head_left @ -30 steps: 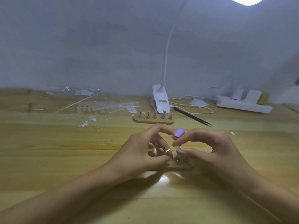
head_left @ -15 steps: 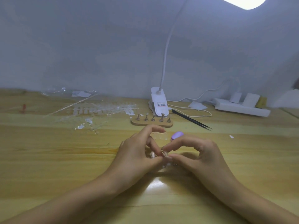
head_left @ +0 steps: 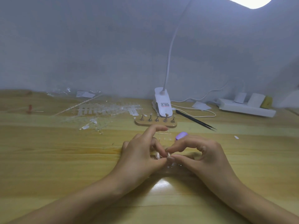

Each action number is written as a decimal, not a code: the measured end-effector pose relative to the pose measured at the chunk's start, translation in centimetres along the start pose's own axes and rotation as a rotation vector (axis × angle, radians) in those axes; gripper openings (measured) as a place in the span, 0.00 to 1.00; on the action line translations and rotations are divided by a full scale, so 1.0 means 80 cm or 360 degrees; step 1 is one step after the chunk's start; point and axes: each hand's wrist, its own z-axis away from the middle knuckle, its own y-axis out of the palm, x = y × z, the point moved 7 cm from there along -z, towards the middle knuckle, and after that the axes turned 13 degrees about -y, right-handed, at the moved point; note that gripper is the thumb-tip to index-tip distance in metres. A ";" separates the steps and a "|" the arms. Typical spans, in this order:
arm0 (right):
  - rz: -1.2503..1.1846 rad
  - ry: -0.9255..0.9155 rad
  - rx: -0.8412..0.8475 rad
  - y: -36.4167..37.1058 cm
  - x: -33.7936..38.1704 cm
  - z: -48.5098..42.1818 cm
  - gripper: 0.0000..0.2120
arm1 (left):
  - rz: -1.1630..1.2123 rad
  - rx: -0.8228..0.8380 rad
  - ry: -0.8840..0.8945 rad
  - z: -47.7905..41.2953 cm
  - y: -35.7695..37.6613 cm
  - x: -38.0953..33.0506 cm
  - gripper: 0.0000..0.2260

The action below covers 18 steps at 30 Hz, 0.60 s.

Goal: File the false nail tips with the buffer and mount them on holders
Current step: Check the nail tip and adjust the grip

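While both hands meet low over the wooden table [head_left: 64, 159], their fingertips close on one small pale nail tip [head_left: 168, 154]. The left hand [head_left: 142, 154] is curled, thumb and a bent finger pinching the tip from its side, with the index finger lifted clear above. The right hand [head_left: 202, 156] pinches the same tip between thumb and index finger, the two forming a ring; its other fingers are tucked under. What the tip sits on is hidden by the fingers. A second tip [head_left: 157, 156] stands just to the left of the pinch, inside the curl of the left fingers.

Just beyond the right index finger lies the purple buffer [head_left: 181, 136]. Farther out past the left index fingertip sits a wooden stand [head_left: 155, 124] with a row of five holders. Behind that is a white lamp clip [head_left: 163, 102], and black tweezers [head_left: 195, 120] lie beyond the right knuckles. Clear strips of unused tips [head_left: 105, 110] are spread well out past the left hand.
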 end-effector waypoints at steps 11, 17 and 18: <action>0.0098 0.0020 0.0030 -0.001 0.000 -0.001 0.04 | 0.0012 -0.0007 -0.0002 0.000 -0.001 -0.001 0.26; -0.0110 0.0129 0.0126 0.008 0.000 -0.015 0.13 | 0.0013 -0.0017 0.0058 0.001 -0.002 -0.004 0.29; -0.0129 0.0149 0.0123 0.008 -0.002 -0.016 0.11 | 0.0015 -0.0021 0.0078 0.002 -0.001 -0.006 0.29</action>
